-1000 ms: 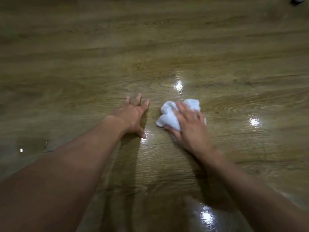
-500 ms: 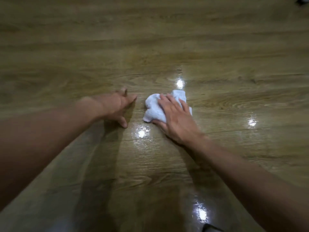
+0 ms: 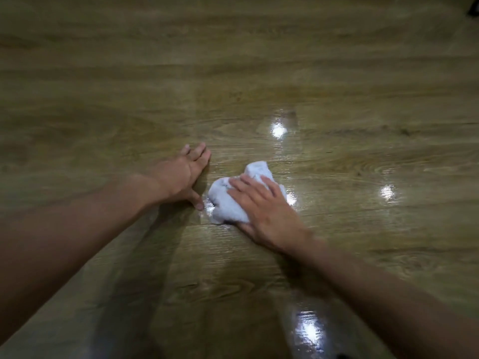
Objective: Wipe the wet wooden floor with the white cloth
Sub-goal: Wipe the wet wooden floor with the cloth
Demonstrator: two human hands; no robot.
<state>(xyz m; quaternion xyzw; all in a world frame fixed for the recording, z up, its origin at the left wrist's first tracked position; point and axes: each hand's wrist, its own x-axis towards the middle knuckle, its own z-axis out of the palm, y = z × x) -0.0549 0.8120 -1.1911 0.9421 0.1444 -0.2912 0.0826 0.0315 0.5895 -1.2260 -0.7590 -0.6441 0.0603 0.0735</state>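
A bunched white cloth point(image 3: 228, 200) lies on the glossy wooden floor point(image 3: 337, 177) near the middle of the view. My right hand point(image 3: 267, 211) presses down on it, fingers spread over its top and right side. My left hand point(image 3: 185, 174) rests flat on the floor just left of the cloth, fingers pointing away from me, thumb tip close to the cloth's left edge. Wet sheen and bright light reflections show around and behind the cloth.
Bare wood-grain boards stretch in every direction. A small dark object point(image 3: 473, 9) sits at the far top right corner. Another dark bit point(image 3: 342, 356) peeks in at the bottom edge.
My right hand has slid the cloth across the floor, first left and away, now back toward me beside my left thumb. My left hand has stayed planted on the floor.
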